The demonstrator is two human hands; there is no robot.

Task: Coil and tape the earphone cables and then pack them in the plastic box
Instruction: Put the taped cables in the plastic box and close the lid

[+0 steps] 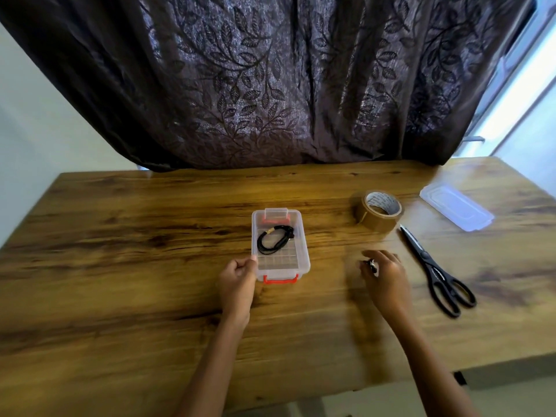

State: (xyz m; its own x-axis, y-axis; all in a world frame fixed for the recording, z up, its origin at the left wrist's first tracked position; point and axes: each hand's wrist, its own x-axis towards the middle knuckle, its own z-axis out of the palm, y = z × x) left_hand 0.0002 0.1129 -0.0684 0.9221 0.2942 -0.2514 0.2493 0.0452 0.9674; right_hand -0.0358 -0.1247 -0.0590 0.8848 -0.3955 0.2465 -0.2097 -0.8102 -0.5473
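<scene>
Packing under way: taped earphone coil [275, 242] inside plastic box [304, 260]; left hand [238, 276] gripping near-left corner; right hand [383, 273] pinching small dark item. Next: fit lid [455, 209], far right.

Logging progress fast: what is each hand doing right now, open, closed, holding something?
Left hand: closed on the near left corner of the plastic box.
Right hand: blurred, fingers curled around a small dark item; cannot tell what.

A dark leaf-patterned curtain [270, 85] hangs behind the wooden table [150, 296], daylit window [523, 94] at right.
</scene>
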